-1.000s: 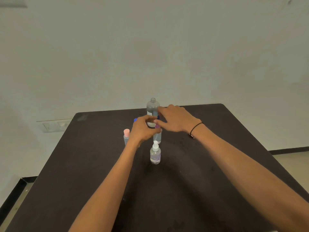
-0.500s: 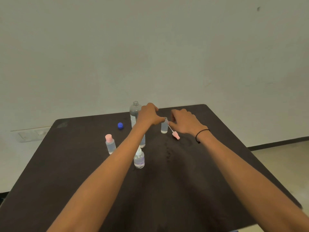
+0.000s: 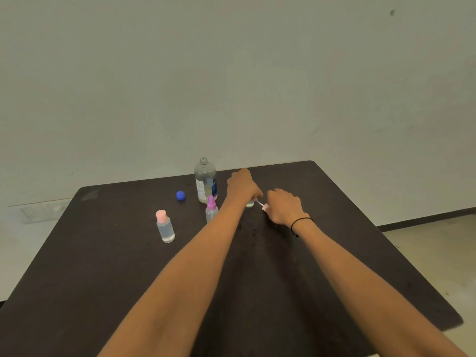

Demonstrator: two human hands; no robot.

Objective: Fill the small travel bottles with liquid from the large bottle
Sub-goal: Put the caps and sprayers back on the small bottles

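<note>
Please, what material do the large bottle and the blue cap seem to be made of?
The large bottle looks like clear plastic with a smooth, glossy finish: the wall shows through it, and it bears a printed label. Glass cannot be excluded. The blue cap looks like opaque plastic of one even colour; its texture is too small to tell.

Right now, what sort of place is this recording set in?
Probably a plain indoor room set up for a table task: a dark table against a bare wall, a wall socket low down, and only bottles such as the large bottle.
</note>
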